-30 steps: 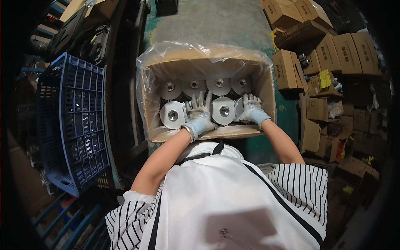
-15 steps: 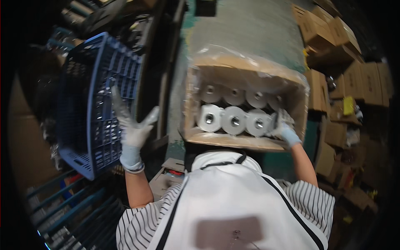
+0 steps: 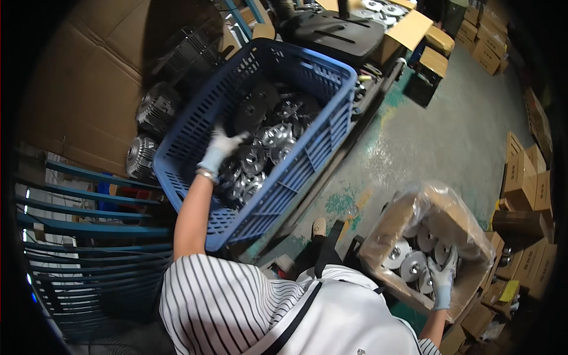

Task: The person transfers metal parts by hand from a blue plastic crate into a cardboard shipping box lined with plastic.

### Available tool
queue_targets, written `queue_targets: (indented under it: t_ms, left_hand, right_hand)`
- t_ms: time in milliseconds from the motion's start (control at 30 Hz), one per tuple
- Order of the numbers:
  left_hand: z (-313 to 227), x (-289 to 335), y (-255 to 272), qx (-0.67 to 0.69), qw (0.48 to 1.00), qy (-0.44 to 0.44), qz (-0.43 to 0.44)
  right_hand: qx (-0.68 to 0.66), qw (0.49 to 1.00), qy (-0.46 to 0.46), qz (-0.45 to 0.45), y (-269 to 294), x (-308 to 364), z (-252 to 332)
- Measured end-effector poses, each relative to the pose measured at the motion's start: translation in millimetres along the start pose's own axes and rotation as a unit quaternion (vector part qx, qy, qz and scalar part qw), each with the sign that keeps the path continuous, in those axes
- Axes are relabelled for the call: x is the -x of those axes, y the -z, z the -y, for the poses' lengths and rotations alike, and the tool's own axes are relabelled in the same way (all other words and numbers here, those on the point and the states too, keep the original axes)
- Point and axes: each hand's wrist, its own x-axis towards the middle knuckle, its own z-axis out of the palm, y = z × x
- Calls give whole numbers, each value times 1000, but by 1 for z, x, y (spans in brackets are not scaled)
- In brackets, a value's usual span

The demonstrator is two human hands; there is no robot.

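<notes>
My left hand (image 3: 223, 148), in a whitish glove with a pale blue cuff, reaches into a blue plastic crate (image 3: 322, 151). Its fingers are spread beside a pile of shiny metal parts (image 3: 253, 160), and no part shows in its grasp. Dark round discs (image 3: 255, 112) lie farther back in that crate. At the lower right, my right hand (image 3: 442, 277), gloved alike, is inside a plastic-lined cardboard box (image 3: 378, 248). Thumb and fingers are apart over grey metal discs with central hubs (image 3: 413, 266); the fingers hide part of the discs below.
Motor-like finned castings (image 3: 142, 157) sit left of the crate, above teal metal slats (image 3: 100, 207). A dark flat stand (image 3: 334, 35) and an open carton of discs (image 3: 408, 26) are beyond it. Stacked cartons (image 3: 520, 177) line the right side.
The view has swung left, so the crate is nearer the middle and the box lower right. My left hand has moved from the crate's side down into it; my right hand stays in the box.
</notes>
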Motion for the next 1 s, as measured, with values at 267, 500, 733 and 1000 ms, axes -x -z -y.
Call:
queue_targets:
  t_ms: [267, 500, 733, 1000]
  left_hand:
    - [175, -165, -115, 37, 997, -63, -34]
    - [152, -174, -132, 476, 873, 75, -77]
    - [200, -218, -107, 87, 988, -131, 12]
    - [63, -176, -71, 105, 970, -172, 133]
  right_hand:
    - [-35, 998, -42, -36, -14, 9, 80]
    - [-21, 997, -62, -52, -16, 0, 118]
    - [-79, 996, 4, -36, -25, -35, 140]
    - [-102, 994, 23, -31, -34, -44, 166]
